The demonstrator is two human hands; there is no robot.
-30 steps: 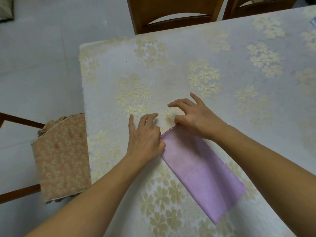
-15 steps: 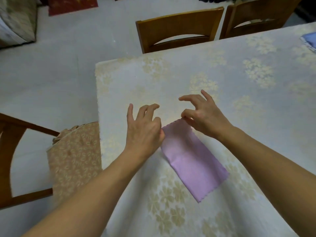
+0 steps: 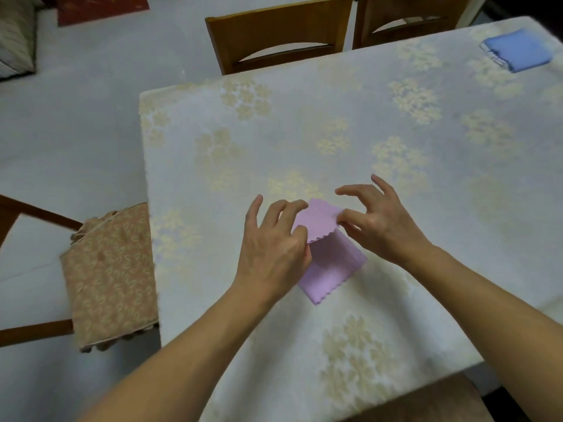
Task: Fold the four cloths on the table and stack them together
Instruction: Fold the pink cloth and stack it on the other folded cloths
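Two bare forearms reach forward from the bottom edge over a tabletop (image 3: 304, 123) covered in a pale cloth with a woven gold flower pattern. Between the hands lies a lilac cloth (image 3: 332, 263), thin and smooth with scalloped edges. It sits near the middle of the near half of the tabletop, its long axis running diagonally from near-left to far-right. Its far end is folded back over the rest, the zigzag edge raised slightly.

The left hand (image 3: 274, 242), back upward, pinches the left side of the folded flap, its other fingers lifted and spread. The right hand (image 3: 377, 220) pinches the flap's right corner between thumb and forefinger, its remaining fingers arched above the tabletop. The hands are close together, each clamped on the cloth.

Far right, a folded blue cloth (image 3: 518, 53) lies well apart. Beyond the far edge stand two wooden chairs (image 3: 280, 22). At left, a chair carries a tan patterned cushion (image 3: 112, 275).
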